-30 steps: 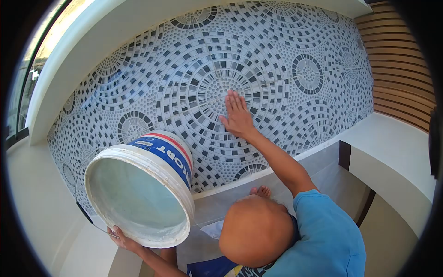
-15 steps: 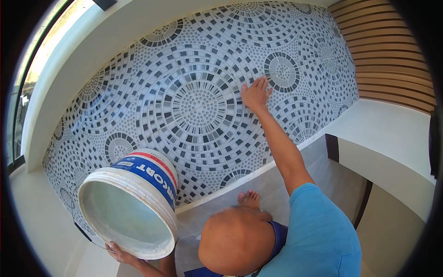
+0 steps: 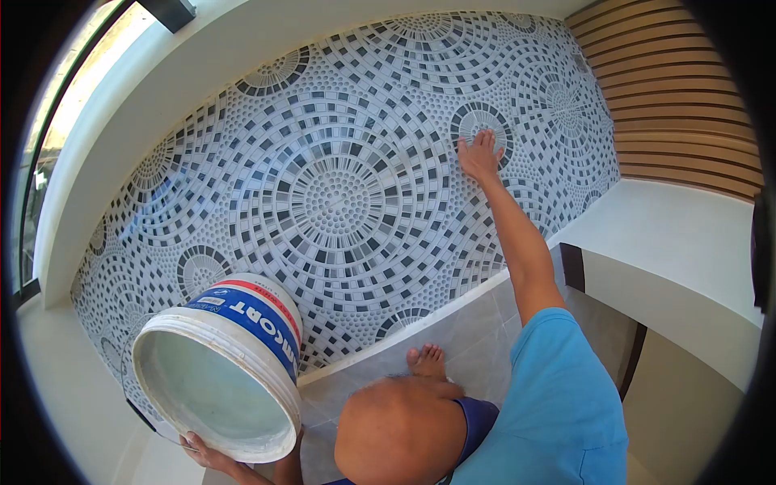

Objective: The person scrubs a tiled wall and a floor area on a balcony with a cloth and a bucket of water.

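Observation:
My right hand lies spread and flat over the grey-and-white mosaic surface, by a small round medallion with a dark ring. At lower left, a white plastic bucket with a blue and red label has its mouth toward me and looks pale greenish-white inside. The fingers of my left hand are bent against the lower edge of the bucket's rim. A thin wire handle with a black grip hangs beside it.
A pale raised edge divides the mosaic from grey floor tiles, where my bare foot rests. Wooden slats stand at upper right, above a white ledge. A window is at upper left.
My right hand has slid to the right across the mosaic, onto the edge of the small medallion. The bucket stays with my left hand, and the view has shifted slightly.

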Motion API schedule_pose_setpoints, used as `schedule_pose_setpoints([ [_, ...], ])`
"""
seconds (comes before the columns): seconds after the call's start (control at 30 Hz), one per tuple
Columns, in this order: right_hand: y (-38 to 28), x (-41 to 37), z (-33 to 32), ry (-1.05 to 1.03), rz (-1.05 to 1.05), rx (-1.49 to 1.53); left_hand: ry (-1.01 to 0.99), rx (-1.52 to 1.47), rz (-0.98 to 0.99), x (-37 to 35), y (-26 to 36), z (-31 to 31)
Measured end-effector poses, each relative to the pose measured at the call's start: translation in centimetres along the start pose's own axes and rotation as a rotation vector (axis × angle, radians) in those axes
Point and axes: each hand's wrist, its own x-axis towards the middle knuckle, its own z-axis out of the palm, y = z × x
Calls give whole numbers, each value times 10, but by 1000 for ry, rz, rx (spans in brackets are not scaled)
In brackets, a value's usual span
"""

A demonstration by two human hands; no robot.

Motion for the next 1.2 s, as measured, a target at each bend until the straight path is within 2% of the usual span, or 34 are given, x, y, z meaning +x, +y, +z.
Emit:
schedule_pose_setpoints([
  [0.03,-3,6,-2,-15,58,31,-6,-32,-3,0,0,1],
  [0.1,1,-8,3,-27,-92,-93,-18,-100,-16,-3,2,4],
  [0.17,22,-14,-1,-14,-192,-157,-21,-38,5,4,-4,-5],
  [0.2,24,4,-7,-12,-145,-110,-21,-15,17,5,-8,-4],
  [0.3,23,36,-20,-3,-252,-177,-34,-83,-23,5,-5,-3],
  [0.33,37,22,-18,34,-388,-185,-40,-73,-16,7,-6,-3],
  [0.43,78,-26,-27,-82,-467,-280,-37,-36,1,11,-15,-13],
  [0.57,65,23,-30,32,-564,-250,-30,-52,15,9,-12,-4],
  [0.73,85,-13,-27,-32,-596,-225,-62,-22,46,13,-20,-11],
  [0.8,83,9,-37,-75,-537,-273,-56,-40,48,21,-28,-14],
  [0.9,41,61,-50,-125,-422,-246,4,11,41,-4,5,3],
  [0.93,31,61,-46,-106,-384,-196,9,-15,66,0,-1,1],
  [0.97,23,52,-43,-88,-342,-152,9,-43,88,3,-10,-1],
  [1.03,24,18,-4,70,-417,-159,15,-97,67,2,-9,1],
  [1.1,5,-49,20,144,-600,-54,8,-139,46,-2,-4,2],
  [1.2,-67,-148,31,-28,-847,24,-5,-153,34,-3,2,3],
])
